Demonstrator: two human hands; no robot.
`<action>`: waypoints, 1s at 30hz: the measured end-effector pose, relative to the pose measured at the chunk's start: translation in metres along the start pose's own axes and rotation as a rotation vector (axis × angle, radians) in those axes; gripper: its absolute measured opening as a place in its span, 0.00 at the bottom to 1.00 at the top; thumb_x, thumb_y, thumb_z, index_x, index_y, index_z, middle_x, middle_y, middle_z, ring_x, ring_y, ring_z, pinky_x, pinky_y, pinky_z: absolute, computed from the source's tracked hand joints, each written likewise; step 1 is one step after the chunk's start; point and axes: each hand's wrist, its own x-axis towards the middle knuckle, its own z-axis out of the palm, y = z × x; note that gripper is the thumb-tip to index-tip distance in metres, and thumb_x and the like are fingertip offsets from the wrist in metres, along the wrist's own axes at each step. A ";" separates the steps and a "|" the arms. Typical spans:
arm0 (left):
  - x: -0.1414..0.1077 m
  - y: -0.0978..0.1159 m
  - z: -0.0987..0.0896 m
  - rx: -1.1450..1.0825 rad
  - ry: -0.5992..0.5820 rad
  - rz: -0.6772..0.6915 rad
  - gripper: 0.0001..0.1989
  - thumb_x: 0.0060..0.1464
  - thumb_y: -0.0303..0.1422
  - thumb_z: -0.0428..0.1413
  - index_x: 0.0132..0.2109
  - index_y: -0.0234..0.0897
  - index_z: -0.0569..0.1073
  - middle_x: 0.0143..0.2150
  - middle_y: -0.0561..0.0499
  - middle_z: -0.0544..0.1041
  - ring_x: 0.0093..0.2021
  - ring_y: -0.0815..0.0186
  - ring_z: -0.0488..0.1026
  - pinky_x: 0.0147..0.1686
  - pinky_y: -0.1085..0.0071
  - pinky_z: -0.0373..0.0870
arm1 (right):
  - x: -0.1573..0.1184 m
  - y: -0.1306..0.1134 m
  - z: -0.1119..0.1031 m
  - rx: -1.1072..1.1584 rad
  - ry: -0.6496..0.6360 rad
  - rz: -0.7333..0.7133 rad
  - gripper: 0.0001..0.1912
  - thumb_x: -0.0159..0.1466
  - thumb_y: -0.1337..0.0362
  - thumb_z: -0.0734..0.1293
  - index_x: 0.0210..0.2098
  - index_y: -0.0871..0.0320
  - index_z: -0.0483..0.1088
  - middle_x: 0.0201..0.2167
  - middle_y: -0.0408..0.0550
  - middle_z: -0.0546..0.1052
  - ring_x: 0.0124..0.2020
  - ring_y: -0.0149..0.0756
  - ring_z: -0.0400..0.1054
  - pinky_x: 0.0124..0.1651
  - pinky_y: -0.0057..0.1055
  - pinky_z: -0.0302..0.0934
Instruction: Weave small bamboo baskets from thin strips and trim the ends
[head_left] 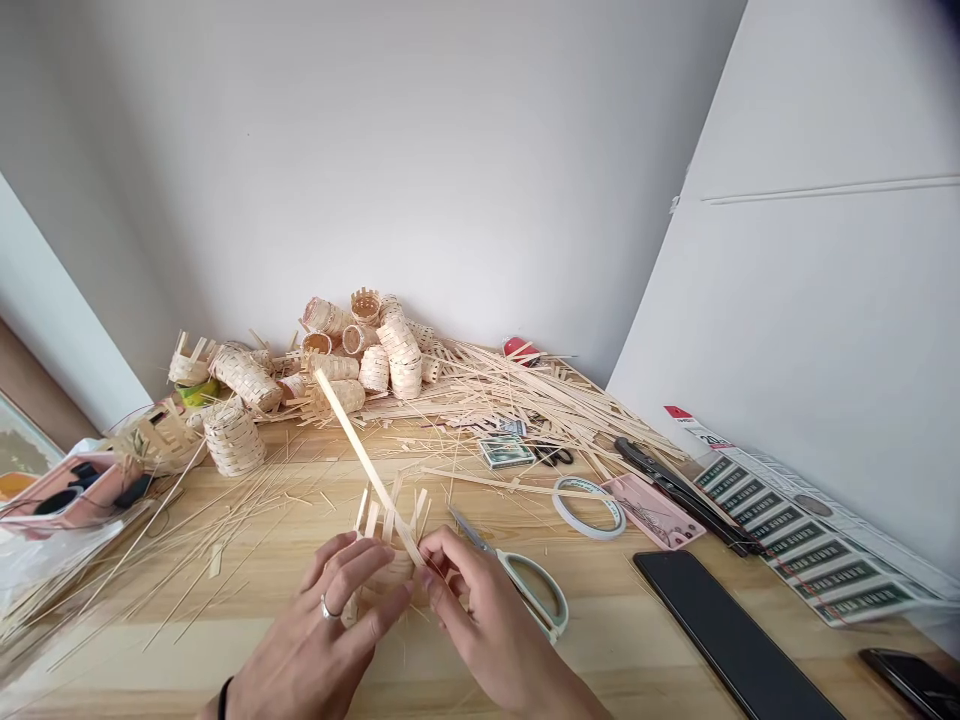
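A small woven basket [395, 568] of pale wood strips, with upright strip ends around its top, is held low in the middle, mostly hidden by the fingers. My left hand [330, 620], with a ring and a black wristband, is wrapped round its left side. From the basket's right side a long pale strip [358, 447] slants up and to the left. My right hand [480, 605] pinches the strip's lower end between thumb and index finger. White-handled scissors [534, 590] lie just beyond my right hand, blades pointing up-left.
Finished woven baskets [234, 440] and loose strips [525, 385] are heaped along the wall. To the right lie a tape roll [590, 533], a pink tray [654, 512], a black phone [731, 635] and blade packs [802, 530]. A pink box [67, 510] is at the left.
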 end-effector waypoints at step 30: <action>-0.008 -0.006 -0.003 -0.095 -0.095 -0.136 0.30 0.58 0.15 0.46 0.64 0.38 0.68 0.63 0.37 0.61 0.59 0.53 0.74 0.47 0.64 0.85 | 0.000 0.006 -0.003 0.214 -0.012 0.045 0.14 0.76 0.51 0.59 0.41 0.54 0.61 0.31 0.40 0.69 0.24 0.29 0.66 0.29 0.28 0.65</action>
